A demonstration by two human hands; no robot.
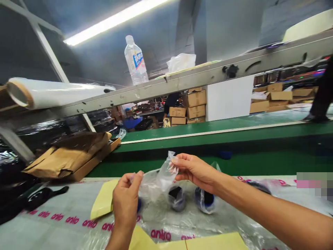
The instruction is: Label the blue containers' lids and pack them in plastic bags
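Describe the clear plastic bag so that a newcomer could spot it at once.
Find the green surface, then the pink-lettered sheet on its near side. Above that sheet, a left hand and right hand hold the clear plastic bag between them. Unlike the round dark things below, it is pale and hand-held.

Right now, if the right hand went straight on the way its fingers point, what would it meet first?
The clear plastic bag that the right hand pinches comes first; beyond it, perhaps the left hand, though depth is unclear.
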